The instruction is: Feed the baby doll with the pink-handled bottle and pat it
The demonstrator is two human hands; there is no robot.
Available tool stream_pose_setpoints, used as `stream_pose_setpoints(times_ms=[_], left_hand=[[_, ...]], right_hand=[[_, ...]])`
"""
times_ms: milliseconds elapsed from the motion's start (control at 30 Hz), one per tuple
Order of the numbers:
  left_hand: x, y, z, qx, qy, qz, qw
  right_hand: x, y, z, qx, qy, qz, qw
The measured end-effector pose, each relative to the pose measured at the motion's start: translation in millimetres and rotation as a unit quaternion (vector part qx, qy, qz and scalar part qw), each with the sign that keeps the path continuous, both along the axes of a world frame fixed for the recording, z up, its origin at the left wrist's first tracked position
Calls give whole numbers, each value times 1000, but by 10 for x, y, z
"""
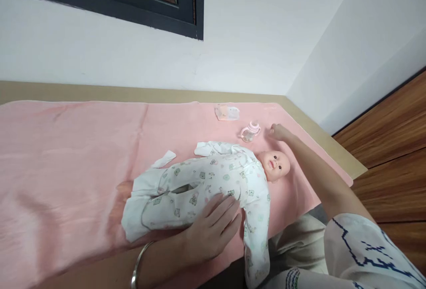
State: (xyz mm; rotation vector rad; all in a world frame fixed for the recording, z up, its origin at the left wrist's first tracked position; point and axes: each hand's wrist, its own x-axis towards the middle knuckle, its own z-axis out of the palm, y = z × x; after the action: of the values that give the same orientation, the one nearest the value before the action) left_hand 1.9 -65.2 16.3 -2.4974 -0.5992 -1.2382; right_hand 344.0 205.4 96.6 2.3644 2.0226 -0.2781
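A baby doll (275, 165) in a white printed sleepsuit (199, 182) lies on its back on a pink blanket (66, 156), head toward the right. My left hand (213, 227), a bangle on its wrist, rests flat with fingers stretched out on the doll's belly and side. My right hand (278, 132) reaches far out past the doll's head, close to a small pink baby bottle (250, 132) lying on the blanket. Its fingers are small in view and look curled; I see nothing in them.
A small clear packet (227, 112) lies near the blanket's far edge. A tan border (326, 140) runs along the white wall and corner. A dark-framed window (133, 1) is above. Wooden flooring (392, 138) lies to the right. My knees are at the bottom.
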Motion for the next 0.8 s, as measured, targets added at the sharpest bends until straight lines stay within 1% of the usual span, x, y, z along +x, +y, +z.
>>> stream_pose_setpoints(times_ms=[33,67,100,167,200,267,300,333,367,400,467,500,567,600,667,733,800], left_hand=[[-3,-17,3,10,14,26,1000],[-7,-33,6,15,23,52,998],[-11,-46,9,13,32,77,996],[-22,-54,14,-8,46,117,992],[-31,-46,15,-25,50,133,990],[-62,-9,14,-61,61,154,984],[-83,16,16,-77,69,162,981],[-108,44,23,-95,80,172,977],[-135,72,37,-114,96,186,971],[-161,100,60,-132,114,203,964],[-204,151,130,-149,144,237,949],[-216,172,172,-144,153,251,945],[-223,205,256,-113,158,258,947],[-220,214,289,-99,157,255,949],[-212,223,326,-89,158,245,952],[-212,226,327,-95,161,237,953],[-220,236,317,-111,161,239,951]], right_hand=[[-35,-49,-121,-8,10,1,1000],[-76,-96,-198,-12,23,2,1000],[-112,-142,-232,-12,37,4,999],[-131,-235,-201,5,60,11,998],[-106,-289,-164,28,73,16,997],[7,-427,-120,113,150,16,982],[81,-516,-134,166,224,4,960],[155,-621,-178,208,321,-23,924],[219,-739,-249,222,421,-60,877],[265,-868,-338,215,512,-105,825],[278,-1140,-527,149,640,-189,729],[244,-1269,-605,111,683,-217,688],[107,-1488,-690,43,743,-239,624],[20,-1568,-694,15,763,-239,600],[-150,-1667,-645,-32,793,-231,563],[-269,-1686,-564,-64,806,-235,540],[-320,-1639,-500,-83,812,-234,529]])
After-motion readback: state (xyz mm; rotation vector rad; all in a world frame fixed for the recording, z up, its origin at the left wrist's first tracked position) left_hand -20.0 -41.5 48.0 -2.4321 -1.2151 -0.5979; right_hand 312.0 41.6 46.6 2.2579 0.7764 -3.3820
